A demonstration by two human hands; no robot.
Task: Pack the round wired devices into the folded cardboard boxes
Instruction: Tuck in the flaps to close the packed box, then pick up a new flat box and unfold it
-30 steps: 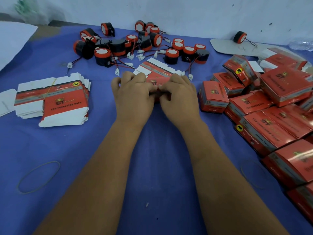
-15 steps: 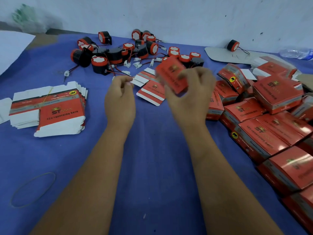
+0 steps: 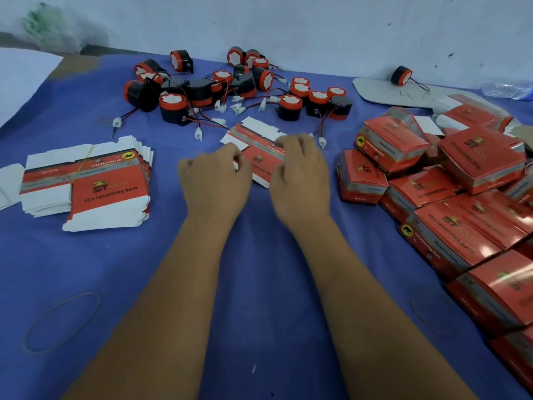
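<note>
Round black-and-orange wired devices (image 3: pixel 176 106), hard plastic drums with thin red-black leads and white plug ends, lie heaped at the far side of the blue cloth-covered table (image 3: pixel 86 269), well apart from my hands. One more sits alone on a grey card at the far right.

The flat red-and-white cardboard box blank (image 3: pixel 261 160) lies between my hands, on top of a few others. My left hand (image 3: pixel 215 176) has its fingers curled, thumb and forefinger pinching the blank's left edge. My right hand (image 3: pixel 301 174) rests over its right end, fingers bent down onto the card. Motion blur there; I cannot tell if it pinches or only presses.

Handling, my read: the blank is thin glossy card, light, bends easily, creases if squeezed mid-panel. Best taken at the edges or along the printed fold lines, then popped open by pushing opposite corners. The glossy face may slip, so grip the white raw-card flaps.

The devices look rigid and light to moderate in weight. Take one by the drum body, not by the leads: they are thin, tangled with the neighbours', and could snag or drag others along. Coil the lead before boxing.

A stack of flat red-and-white box blanks (image 3: pixel 86 183) waits near my left. Closed red folded cardboard boxes (image 3: pixel 450 226) pile up on my right.
</note>
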